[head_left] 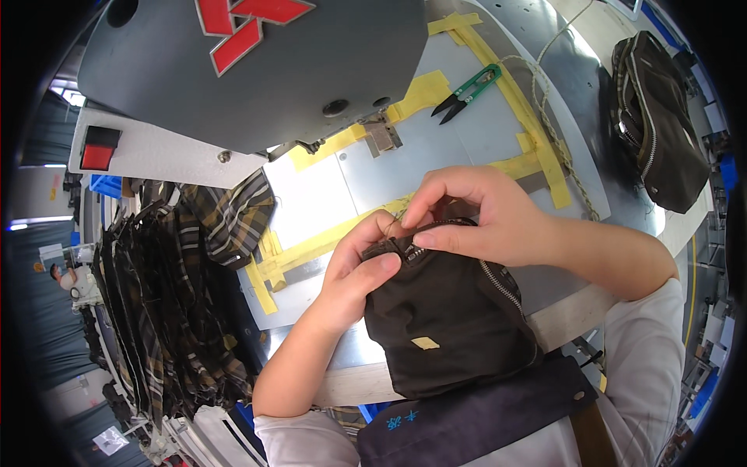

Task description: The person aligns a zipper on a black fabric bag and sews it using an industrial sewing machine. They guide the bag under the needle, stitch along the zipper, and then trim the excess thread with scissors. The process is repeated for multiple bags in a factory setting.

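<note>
Grey sewing-machine head (257, 93) looms closest in the head view, cropped by the upper edge and hiding the plate behind it. Below, I hold a dark brown zippered pouch (459, 327) across the worktable's near edge. My left hand (354, 265) pinches its upper left corner; my right hand (482, 218) grips the zipper's top end, thumb nearly closed against a curled forefinger. My fingertips mask exactly what they press, and the fine thread there is hard to trace. Pale, yellow-taped plate (319, 194) separates my knuckles from the machine, with green-handled thread snips (465, 92) beyond my right hand. Plaid fabric pieces (171, 311) crowd my left; another zippered pouch (661, 124) lies far right.
</note>
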`<state>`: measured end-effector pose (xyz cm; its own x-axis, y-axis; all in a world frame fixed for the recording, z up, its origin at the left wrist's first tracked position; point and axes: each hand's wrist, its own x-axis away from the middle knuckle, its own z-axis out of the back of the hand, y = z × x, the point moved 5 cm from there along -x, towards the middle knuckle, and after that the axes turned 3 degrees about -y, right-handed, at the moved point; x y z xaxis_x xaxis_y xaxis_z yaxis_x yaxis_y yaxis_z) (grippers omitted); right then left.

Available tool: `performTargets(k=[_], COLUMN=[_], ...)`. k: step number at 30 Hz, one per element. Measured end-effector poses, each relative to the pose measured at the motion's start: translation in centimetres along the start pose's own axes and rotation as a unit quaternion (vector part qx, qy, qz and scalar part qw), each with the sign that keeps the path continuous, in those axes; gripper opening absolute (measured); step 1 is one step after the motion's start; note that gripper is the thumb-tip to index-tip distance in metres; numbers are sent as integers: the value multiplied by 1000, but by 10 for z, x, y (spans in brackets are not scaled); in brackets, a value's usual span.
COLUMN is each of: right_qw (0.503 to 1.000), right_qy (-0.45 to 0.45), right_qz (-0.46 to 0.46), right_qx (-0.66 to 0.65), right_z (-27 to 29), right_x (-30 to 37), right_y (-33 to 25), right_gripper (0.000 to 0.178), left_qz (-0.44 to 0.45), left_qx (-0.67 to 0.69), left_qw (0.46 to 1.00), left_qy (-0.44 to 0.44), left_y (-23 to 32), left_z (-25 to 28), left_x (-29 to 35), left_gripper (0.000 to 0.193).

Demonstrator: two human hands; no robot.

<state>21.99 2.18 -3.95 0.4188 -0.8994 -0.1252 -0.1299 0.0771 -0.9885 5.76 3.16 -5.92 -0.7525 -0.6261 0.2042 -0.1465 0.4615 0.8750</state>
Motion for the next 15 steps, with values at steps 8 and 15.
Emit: performTargets(k=[8,15], right_qw=[1000,1000], right_qy=[1,-3], right_qz=[-23,16], right_qx=[-14,18], right_z=[1,-2], right_x=[0,-1], right_y=[0,-4], right_gripper=[12,12], left_qz=[30,34], left_qx=[-27,-35], left_qw=[999,999], left_qy=[5,3], left_y=[-1,-4], left_z=[3,2], left_x=[1,0], left_gripper=[32,30])
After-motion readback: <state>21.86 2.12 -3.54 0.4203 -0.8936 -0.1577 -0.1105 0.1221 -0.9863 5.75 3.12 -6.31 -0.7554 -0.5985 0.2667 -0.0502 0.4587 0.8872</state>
